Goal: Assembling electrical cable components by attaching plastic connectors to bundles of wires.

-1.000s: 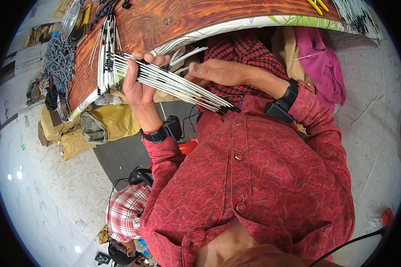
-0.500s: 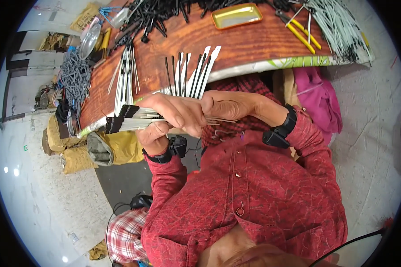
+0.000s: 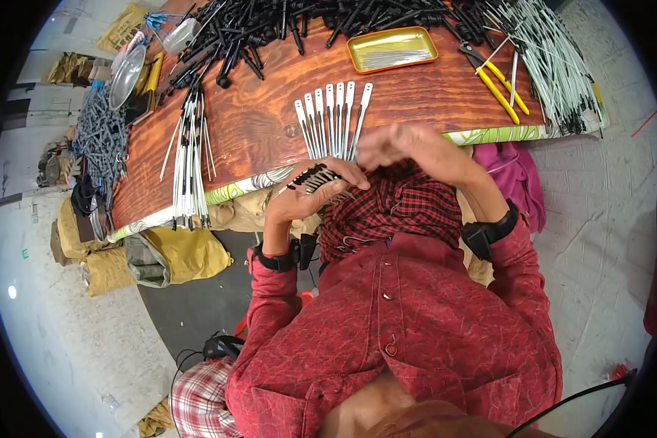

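My left hand (image 3: pixel 299 204) is at the table's front edge, closed around thin strips. Beyond its fingers a fan of strips (image 3: pixel 330 117) spreads over the wood, with flat white ends, each with a small hole, and dark stems. More strip ends, black and pale, show in a row (image 3: pixel 315 179) between thumb and fingers. Just right of the fan is my right hand (image 3: pixel 409 146), its fingers smeared by motion; whether they hold anything cannot be made out. To the left a loose bundle of white strips with black tips (image 3: pixel 191 160) overhangs the table edge.
Black rod-like parts (image 3: pixel 259 29) heap along the far side. A yellow tray (image 3: pixel 354 58) of thin pins, yellow-handled pliers (image 3: pixel 498 87) and a pile of pale strips (image 3: pixel 555 66) lie rightward. Grey parts (image 3: pixel 102 139) and a clear bowl (image 3: pixel 128 77) are at left.
My right hand has moved away from the left hand, rightward. The strips in my left hand now fan out together, white ends outward; the black-ended bunch has turned from pointing left into the palm.
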Demonstrator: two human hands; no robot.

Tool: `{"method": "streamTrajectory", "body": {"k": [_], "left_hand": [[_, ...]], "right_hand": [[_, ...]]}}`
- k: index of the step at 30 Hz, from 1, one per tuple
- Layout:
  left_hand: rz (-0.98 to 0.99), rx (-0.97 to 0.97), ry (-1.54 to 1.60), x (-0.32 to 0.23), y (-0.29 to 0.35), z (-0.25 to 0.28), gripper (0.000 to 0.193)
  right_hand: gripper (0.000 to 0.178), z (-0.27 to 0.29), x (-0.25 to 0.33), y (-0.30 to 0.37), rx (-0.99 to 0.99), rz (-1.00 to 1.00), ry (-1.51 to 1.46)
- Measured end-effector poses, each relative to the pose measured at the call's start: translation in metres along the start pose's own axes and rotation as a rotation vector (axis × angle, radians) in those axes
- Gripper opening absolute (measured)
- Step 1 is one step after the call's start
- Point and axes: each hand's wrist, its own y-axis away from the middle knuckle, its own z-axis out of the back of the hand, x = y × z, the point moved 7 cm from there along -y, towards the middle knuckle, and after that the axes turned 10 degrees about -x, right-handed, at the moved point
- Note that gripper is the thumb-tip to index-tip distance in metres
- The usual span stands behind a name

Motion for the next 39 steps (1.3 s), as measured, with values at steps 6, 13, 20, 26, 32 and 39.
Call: {"method": "streamTrajectory", "body": {"k": [6, 13, 20, 26, 32, 39], "left_hand": [[0.025, 0.041, -0.014, 0.011, -0.004, 0.000, 0.020], [0.010, -0.001, -0.182, 0.021, -0.004, 0.018, 0.012], [0.025, -0.140, -0.056, 0.021, -0.018, 0.035, 0.014], [0.019, -0.115, -0.034, 0.011, -0.029, 0.040, 0.014], [0.059, -0.107, -0.172, 0.006, -0.034, 0.050, 0.010], [0.125, -0.125, -0.243, 0.021, -0.035, 0.059, 0.008]], "right_hand": [[0.077, -0.018, 0.024, -0.081, -0.106, 0.161, -0.269], [0.055, -0.013, -0.010, -0.113, -0.037, -0.040, -0.535], [0.051, 0.030, -0.020, -0.091, -0.295, -0.021, -0.300], [0.045, 0.028, -0.014, -0.097, -0.312, -0.079, -0.212], [0.033, 0.057, 0.018, -0.090, -0.466, 0.047, 0.030], [0.015, 0.105, 0.046, -0.087, -0.721, 0.387, 1.251]]}}
